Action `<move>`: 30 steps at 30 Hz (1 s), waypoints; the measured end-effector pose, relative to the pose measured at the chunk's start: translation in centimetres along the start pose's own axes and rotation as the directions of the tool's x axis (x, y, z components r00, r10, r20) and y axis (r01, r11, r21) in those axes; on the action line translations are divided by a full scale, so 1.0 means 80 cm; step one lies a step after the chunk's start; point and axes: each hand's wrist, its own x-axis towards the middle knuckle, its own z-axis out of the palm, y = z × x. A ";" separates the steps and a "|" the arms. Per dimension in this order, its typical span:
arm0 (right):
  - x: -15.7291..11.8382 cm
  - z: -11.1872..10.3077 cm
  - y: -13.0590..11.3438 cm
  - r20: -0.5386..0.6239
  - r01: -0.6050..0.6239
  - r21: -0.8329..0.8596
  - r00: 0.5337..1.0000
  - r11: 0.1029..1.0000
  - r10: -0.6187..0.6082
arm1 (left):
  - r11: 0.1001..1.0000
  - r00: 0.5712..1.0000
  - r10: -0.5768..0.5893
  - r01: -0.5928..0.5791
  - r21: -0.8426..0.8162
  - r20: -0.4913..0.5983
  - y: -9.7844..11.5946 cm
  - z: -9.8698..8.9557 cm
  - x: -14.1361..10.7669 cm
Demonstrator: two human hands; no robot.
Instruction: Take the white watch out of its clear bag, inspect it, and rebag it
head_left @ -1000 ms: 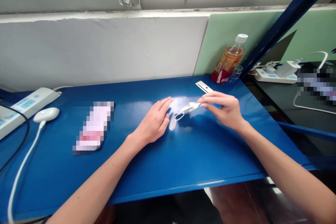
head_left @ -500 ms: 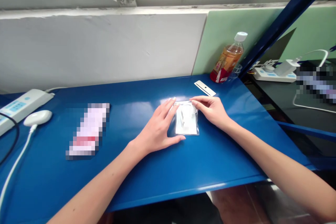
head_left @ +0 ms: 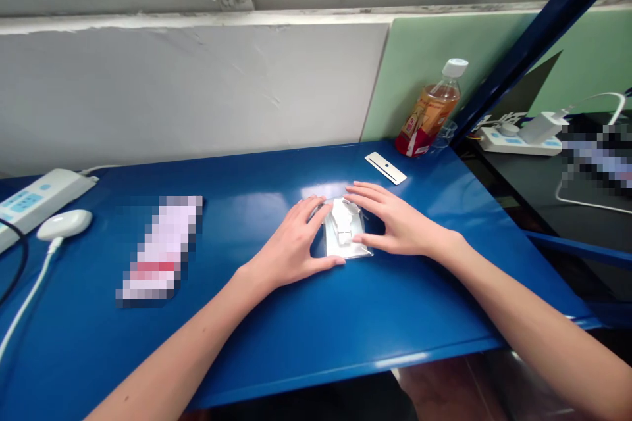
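A small clear plastic packet [head_left: 353, 249] with white contents lies flat on the blue table [head_left: 296, 342], between my two hands. My left hand [head_left: 296, 243] rests at the packet's left side, thumb and fingers spread around its edge. From the right, my right hand [head_left: 395, 218] reaches over the packet, its fingers apart near the top edge and its thumb over the white contents. Neither hand is closed around anything. Just beyond my right hand lies a flat cream strip [head_left: 394, 173] with a dark line on it.
A drink bottle [head_left: 427, 115] stands at the back right by the blue frame post [head_left: 533, 46]. A blurred-out phone-like object [head_left: 162, 243] lies left. Farther left are a white oval device [head_left: 64, 224] with a cable and a power strip [head_left: 44, 194].
My right hand has let go of the packet's top right corner, and its fingers have spread over the packet. My left hand has barely moved. The packet has tilted slightly.
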 end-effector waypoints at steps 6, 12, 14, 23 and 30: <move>-0.006 0.002 0.002 0.141 -0.044 -0.017 0.989 0.999 0.046 | 1.000 0.999 -0.022 0.022 0.022 -0.025 -0.003 -0.001 0.001; -0.006 0.013 0.010 0.125 -0.039 -0.050 0.991 0.998 0.046 | 0.998 0.999 -0.022 0.020 0.058 0.026 -0.003 -0.007 0.001; -0.005 0.014 0.009 0.121 -0.040 -0.060 0.991 0.997 0.047 | 0.998 0.999 -0.031 0.029 0.060 0.034 -0.003 -0.008 0.000; -0.001 0.010 0.004 0.142 -0.050 -0.087 0.988 0.995 0.062 | 0.999 0.999 -0.039 0.039 0.017 0.021 -0.011 -0.008 0.001; 0.010 0.003 0.010 0.166 -0.050 -0.099 0.984 0.994 0.066 | 0.997 0.997 -0.072 0.072 0.000 0.000 -0.014 -0.007 0.001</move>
